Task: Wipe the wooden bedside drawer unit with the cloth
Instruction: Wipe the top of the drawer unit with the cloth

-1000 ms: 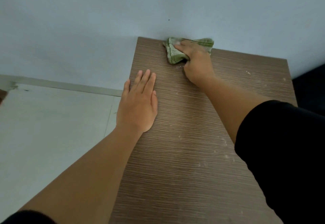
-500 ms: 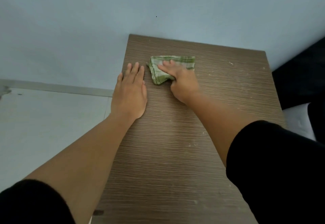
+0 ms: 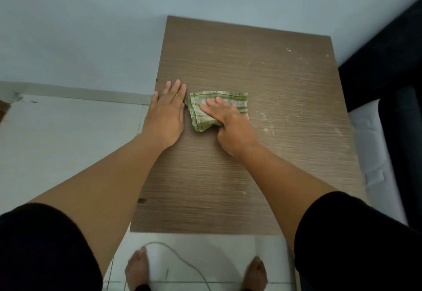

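Two hands are on the unit, and one cloth. The left hand lies flat near the left edge of the wooden bedside drawer unit, its fingers spread straight and holding nothing. The right hand presses down on the single cloth, a folded green-and-white checked rag just beside the left hand, close enough that I cannot tell whether they touch. The right fingers lie extended over the fabric and the thumb tucks against its near edge, pinning it to the wood rather than bunching it.

The worktop is brown with fine grain lines running across it. Pale specks and smears of dust show on the right half, beside the cloth and toward the far right corner. The unit stands against a pale blue wall. White floor tiles lie to the left and in front, where two bare feet stand, with one thin cord looping between them. Something dark sits at the right, with a white surface below it.
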A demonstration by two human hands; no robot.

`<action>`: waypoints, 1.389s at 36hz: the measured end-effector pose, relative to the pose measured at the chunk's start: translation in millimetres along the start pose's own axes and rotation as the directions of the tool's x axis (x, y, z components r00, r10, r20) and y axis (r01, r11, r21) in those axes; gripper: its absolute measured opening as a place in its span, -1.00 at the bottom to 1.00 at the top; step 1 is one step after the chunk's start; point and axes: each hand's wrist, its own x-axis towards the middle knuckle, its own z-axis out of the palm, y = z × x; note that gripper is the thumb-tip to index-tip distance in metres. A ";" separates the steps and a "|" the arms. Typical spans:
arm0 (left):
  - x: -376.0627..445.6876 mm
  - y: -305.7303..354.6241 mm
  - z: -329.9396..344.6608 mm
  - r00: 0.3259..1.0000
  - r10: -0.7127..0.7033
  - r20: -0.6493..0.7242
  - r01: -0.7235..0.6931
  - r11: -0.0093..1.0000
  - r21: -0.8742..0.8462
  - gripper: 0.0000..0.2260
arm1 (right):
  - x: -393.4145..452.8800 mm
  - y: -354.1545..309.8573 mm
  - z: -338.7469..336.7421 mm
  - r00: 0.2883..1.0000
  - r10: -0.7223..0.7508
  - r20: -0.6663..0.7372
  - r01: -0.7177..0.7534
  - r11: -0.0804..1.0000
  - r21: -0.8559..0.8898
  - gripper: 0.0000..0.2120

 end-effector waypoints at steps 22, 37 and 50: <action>-78.3 23.5 -4.0 0.976 -0.061 0.209 0.061 0.998 0.007 -0.52 | -174.8 -16.9 44.1 0.992 -0.092 0.091 0.083 0.992 0.094 -0.35; -99.1 50.9 -2.0 0.949 -0.103 0.297 0.120 0.992 -0.041 -0.46 | -223.4 -24.2 46.7 0.986 -0.048 0.157 0.025 0.989 0.146 -0.40; -49.1 74.3 -36.7 0.984 -0.091 0.153 0.116 0.979 -0.168 -0.55 | -157.8 -31.8 -30.5 0.974 0.025 -0.226 0.031 0.971 0.238 -0.33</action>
